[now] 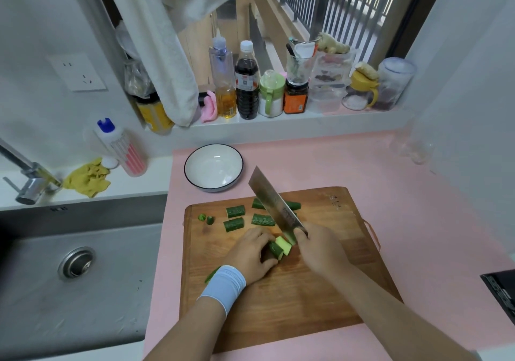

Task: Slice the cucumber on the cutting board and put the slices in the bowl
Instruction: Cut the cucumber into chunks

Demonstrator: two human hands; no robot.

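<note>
Forearms converged. The left hand (250, 252), pale blue band (223, 285) at wrist, curled over a short green cucumber piece (278, 247); right hand (317, 249) gripped a broad steel cleaver (274, 203), one finger seemingly on its blade.

Wooden cutting board (306, 291); shiny metal cleaver (274, 203); seemingly glazed bowl (213, 167).

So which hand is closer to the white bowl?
Left. The left hand holds a cucumber piece on the board, just this side of the bowl. The right hand grips the knife, farther off to the right.
</note>
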